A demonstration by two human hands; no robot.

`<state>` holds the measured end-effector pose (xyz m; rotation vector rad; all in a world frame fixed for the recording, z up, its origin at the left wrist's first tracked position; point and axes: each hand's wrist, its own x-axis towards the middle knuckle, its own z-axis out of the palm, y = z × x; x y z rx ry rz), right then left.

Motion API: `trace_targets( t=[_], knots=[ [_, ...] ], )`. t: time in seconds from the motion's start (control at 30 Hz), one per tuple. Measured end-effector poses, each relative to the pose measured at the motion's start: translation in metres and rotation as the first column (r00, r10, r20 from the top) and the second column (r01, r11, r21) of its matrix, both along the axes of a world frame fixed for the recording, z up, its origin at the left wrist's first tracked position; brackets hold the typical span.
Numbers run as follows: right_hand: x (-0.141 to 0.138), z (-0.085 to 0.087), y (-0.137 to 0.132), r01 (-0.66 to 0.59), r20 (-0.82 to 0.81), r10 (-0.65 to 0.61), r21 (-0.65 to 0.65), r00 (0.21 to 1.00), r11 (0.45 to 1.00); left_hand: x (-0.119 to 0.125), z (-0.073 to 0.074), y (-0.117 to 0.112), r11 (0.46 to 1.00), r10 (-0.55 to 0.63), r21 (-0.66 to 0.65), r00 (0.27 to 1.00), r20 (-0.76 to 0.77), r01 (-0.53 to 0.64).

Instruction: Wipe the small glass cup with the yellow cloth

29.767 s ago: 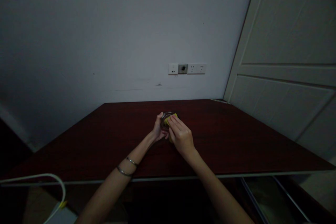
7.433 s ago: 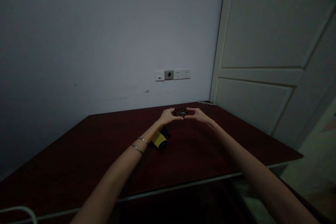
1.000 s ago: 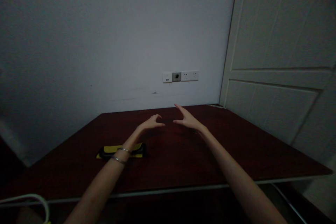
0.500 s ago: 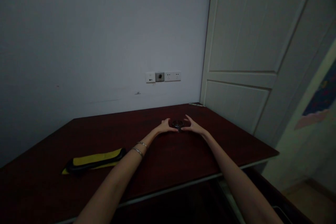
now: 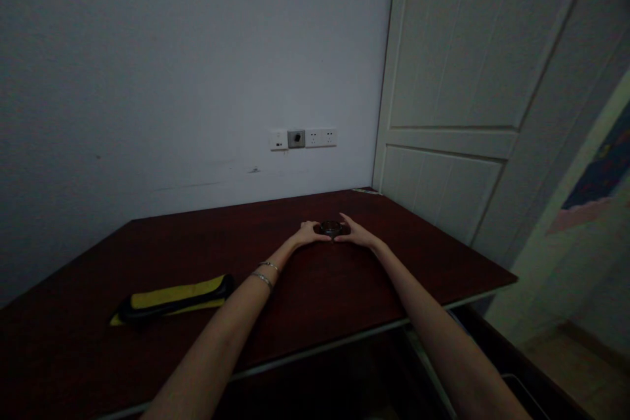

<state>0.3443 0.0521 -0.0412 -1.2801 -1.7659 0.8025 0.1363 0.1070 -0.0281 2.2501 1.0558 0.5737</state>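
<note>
A small, round, dark dish with a shiny rim, perhaps a glass ashtray (image 5: 331, 229), lies on the dark red tabletop (image 5: 315, 289) toward the back. Its kind is hard to make out in the dim light. My left hand (image 5: 308, 233) curves round its left side, thumb along the near edge. From the right, my right hand (image 5: 357, 233) grips the other side, its thumb also at the near edge and its index finger reaching over the back. Both thumb tips come close together in front of the dish. Two bracelets circle my left wrist.
On the left of the table lies a folded yellow and black item (image 5: 172, 298), like a cloth or pouch. Wall sockets (image 5: 302, 139) sit above the back edge. A white panelled door (image 5: 443, 164) borders the right, and an open drawer (image 5: 497, 354) shows below the table.
My hands have closed in on the round dish from both sides, the right hand moving left against it. The view has shifted slightly.
</note>
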Motion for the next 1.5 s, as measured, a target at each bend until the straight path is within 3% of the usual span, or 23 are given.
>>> trace_targets(
  t=[0.23,0.4,0.57,0.8,1.03,1.23,1.5],
  knots=[
    [-0.004,-0.001,-0.002,0.001,-0.040,0.000,0.036,0.999,0.999,0.000,0.006,-0.001,0.996,-0.072,0.053,0.997,-0.020,0.073],
    [-0.025,0.000,-0.001,0.024,-0.032,-0.021,0.078,0.999,0.997,-0.022,0.018,-0.001,0.992,-0.100,0.065,0.993,-0.065,0.104],
    [-0.079,0.010,0.009,0.001,-0.016,0.002,0.173,1.000,0.985,-0.080,0.036,-0.001,0.992,-0.056,0.106,0.992,-0.113,0.068],
    [-0.195,0.026,0.025,-0.122,0.024,0.119,0.224,0.993,0.967,-0.199,0.057,-0.009,0.983,0.122,0.156,0.976,-0.182,-0.094],
    [-0.301,0.020,0.024,-0.209,0.096,0.191,0.227,0.977,0.951,-0.300,0.066,-0.038,0.984,0.170,-0.022,0.969,-0.181,-0.177],
    [-0.341,0.023,0.006,-0.267,0.187,0.235,0.169,0.954,0.949,-0.341,0.062,-0.064,0.961,0.227,-0.116,0.955,-0.194,-0.252],
    [-0.352,0.022,-0.007,-0.299,0.282,0.246,0.164,0.927,0.940,-0.351,0.055,-0.081,0.951,0.256,-0.115,0.939,-0.228,-0.287]
  ],
)
